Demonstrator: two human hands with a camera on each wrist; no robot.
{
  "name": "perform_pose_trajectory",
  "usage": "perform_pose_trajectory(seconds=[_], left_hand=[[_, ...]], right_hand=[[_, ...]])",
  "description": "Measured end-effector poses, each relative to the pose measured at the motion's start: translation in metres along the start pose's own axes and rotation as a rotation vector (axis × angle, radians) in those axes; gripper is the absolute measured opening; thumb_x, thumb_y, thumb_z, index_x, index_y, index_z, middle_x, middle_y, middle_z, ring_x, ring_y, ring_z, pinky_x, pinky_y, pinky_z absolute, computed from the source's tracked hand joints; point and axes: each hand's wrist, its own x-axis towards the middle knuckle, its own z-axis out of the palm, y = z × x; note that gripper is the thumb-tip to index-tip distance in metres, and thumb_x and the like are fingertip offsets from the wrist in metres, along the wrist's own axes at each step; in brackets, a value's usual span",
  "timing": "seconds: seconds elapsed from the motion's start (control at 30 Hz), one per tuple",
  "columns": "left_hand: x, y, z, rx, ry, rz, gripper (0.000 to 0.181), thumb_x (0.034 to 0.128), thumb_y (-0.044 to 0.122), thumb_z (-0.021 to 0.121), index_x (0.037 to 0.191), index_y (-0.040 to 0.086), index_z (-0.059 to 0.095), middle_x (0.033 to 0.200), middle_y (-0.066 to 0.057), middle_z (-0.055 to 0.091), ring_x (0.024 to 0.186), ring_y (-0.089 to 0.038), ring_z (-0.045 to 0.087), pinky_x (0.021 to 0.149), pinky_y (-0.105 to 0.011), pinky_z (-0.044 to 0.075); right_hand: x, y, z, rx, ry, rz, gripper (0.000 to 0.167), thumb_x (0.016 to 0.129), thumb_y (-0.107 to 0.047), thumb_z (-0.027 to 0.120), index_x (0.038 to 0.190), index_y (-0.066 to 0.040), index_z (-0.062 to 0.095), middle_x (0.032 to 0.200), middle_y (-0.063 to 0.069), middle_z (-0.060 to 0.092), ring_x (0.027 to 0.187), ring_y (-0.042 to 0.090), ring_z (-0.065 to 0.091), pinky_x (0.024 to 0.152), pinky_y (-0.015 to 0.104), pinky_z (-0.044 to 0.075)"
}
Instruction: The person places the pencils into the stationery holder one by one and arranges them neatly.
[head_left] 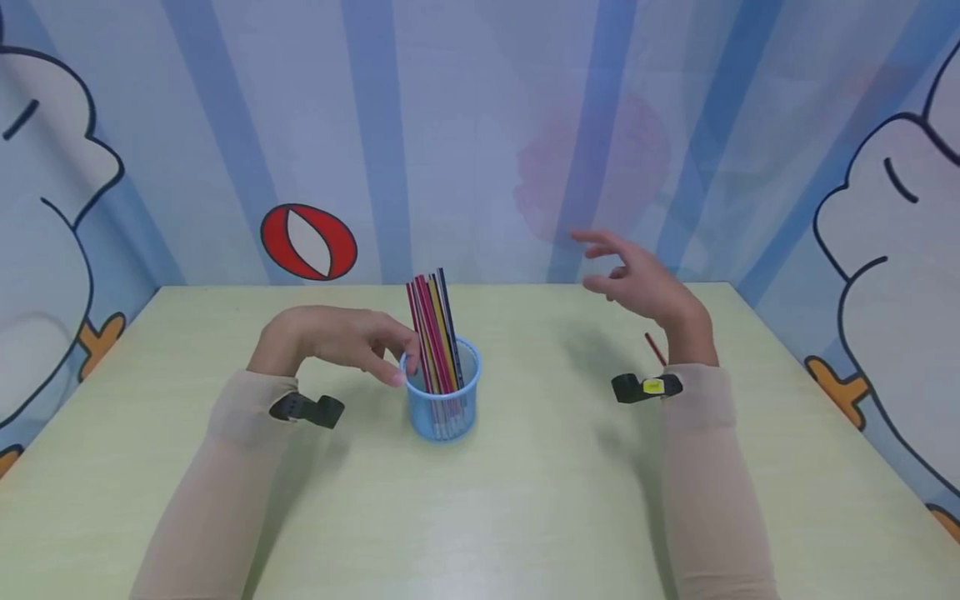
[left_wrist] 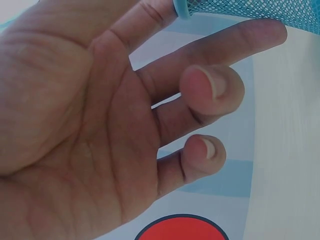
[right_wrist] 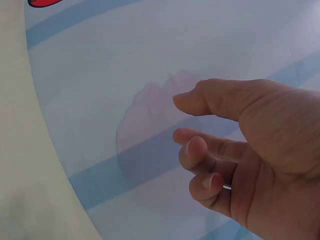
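A light-blue mesh pencil cup (head_left: 442,417) stands on the table with several thin pencils (head_left: 435,333) in it, red, yellow and dark. My left hand (head_left: 348,340) is at the cup's left side and grips its rim (left_wrist: 182,9) with thumb and index finger. In the left wrist view the other fingers lie apart, one along the mesh. My right hand (head_left: 637,279) is raised above the table's far right, fingers loosely bent, with nothing between thumb and fingers (right_wrist: 192,150). Under the right wrist shows part of a dark red pencil (head_left: 655,348); the sleeve hides the rest.
The pale wooden table (head_left: 525,517) ends at a blue-striped backdrop (head_left: 472,167) close behind the cup. Printed side panels (head_left: 900,275) with cartoon figures border it left and right. Each wrist wears a black strap with a small camera (head_left: 328,412).
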Motion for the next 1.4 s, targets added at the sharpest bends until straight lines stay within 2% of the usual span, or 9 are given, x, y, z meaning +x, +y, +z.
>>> perform_pose_trajectory(seconds=[0.23,0.47,0.53,0.6,0.7,0.77,0.9,1.27,1.4], left_hand=[[-0.001,0.000,0.000,-0.009,0.005,-0.002,0.016,0.0934,0.026,0.072,0.101,0.016,0.063,0.106,-0.003,0.060,0.104,-0.023,0.054,0.086,-0.039,0.048],[0.000,0.001,0.000,-0.012,0.006,0.005,0.015,0.0933,0.025,0.072,0.100,0.015,0.062,0.103,-0.003,0.059,0.101,-0.023,0.054,0.084,-0.041,0.048],[-0.001,0.001,0.000,-0.008,0.011,0.003,0.015,0.0933,0.025,0.072,0.100,0.015,0.063,0.103,-0.003,0.059,0.101,-0.023,0.054,0.084,-0.042,0.048],[-0.001,0.001,0.000,-0.012,0.013,0.002,0.015,0.0933,0.025,0.072,0.100,0.015,0.063,0.103,-0.003,0.059,0.101,-0.023,0.054,0.084,-0.043,0.048],[-0.001,0.000,0.001,-0.015,0.008,0.005,0.015,0.0934,0.024,0.072,0.100,0.015,0.063,0.103,-0.003,0.059,0.101,-0.023,0.054,0.084,-0.040,0.048],[-0.001,0.000,0.001,-0.016,0.006,0.009,0.014,0.0935,0.024,0.072,0.100,0.015,0.062,0.103,-0.003,0.059,0.101,-0.023,0.054,0.084,-0.039,0.048],[0.000,-0.001,0.002,-0.015,0.006,0.018,0.014,0.0938,0.023,0.072,0.100,0.015,0.062,0.103,-0.003,0.060,0.102,-0.024,0.054,0.084,-0.039,0.048],[0.000,0.000,0.001,-0.013,0.001,0.000,0.016,0.0937,0.026,0.072,0.101,0.015,0.063,0.107,-0.002,0.061,0.105,-0.024,0.055,0.087,-0.040,0.049],[0.000,0.000,0.000,-0.015,0.002,-0.013,0.016,0.0938,0.026,0.072,0.102,0.015,0.063,0.109,-0.002,0.061,0.106,-0.024,0.054,0.087,-0.040,0.048]], right_hand=[[-0.007,0.027,-0.011,-0.067,-0.056,0.098,0.060,0.100,-0.014,0.062,0.153,-0.024,0.038,0.147,0.017,0.042,0.111,0.041,0.060,0.093,0.055,0.047],[-0.019,0.056,-0.021,-0.112,-0.203,0.249,0.064,0.100,-0.019,0.061,0.157,-0.021,0.031,0.150,0.025,0.036,0.121,0.050,0.052,0.098,0.064,0.041],[-0.020,0.062,-0.023,-0.121,-0.245,0.297,0.064,0.100,-0.020,0.061,0.156,-0.019,0.030,0.150,0.028,0.036,0.116,0.044,0.055,0.095,0.061,0.043],[-0.021,0.068,-0.024,-0.141,-0.281,0.335,0.063,0.099,-0.020,0.061,0.155,-0.016,0.031,0.146,0.030,0.039,0.092,0.033,0.058,0.086,0.052,0.047],[-0.023,0.077,-0.024,-0.156,-0.320,0.376,0.062,0.099,-0.019,0.061,0.154,-0.013,0.033,0.136,0.028,0.047,0.063,0.018,0.039,0.069,0.037,0.042],[-0.025,0.083,-0.024,-0.162,-0.330,0.399,0.062,0.099,-0.020,0.061,0.154,-0.013,0.033,0.122,0.024,0.051,0.057,0.015,0.026,0.063,0.035,0.035],[-0.030,0.093,-0.025,-0.159,-0.315,0.450,0.062,0.099,-0.021,0.061,0.154,-0.013,0.033,0.113,0.019,0.046,0.059,0.015,0.027,0.062,0.033,0.035],[-0.018,0.095,0.000,-0.238,-0.299,0.444,0.055,0.092,-0.016,0.062,0.145,-0.017,0.047,0.142,0.020,0.034,0.076,0.021,0.042,0.062,0.032,0.037],[-0.006,0.084,0.011,-0.281,-0.312,0.447,0.040,0.093,-0.017,0.062,0.132,-0.021,0.057,0.117,0.014,0.049,0.081,0.021,0.044,0.065,0.034,0.037]])
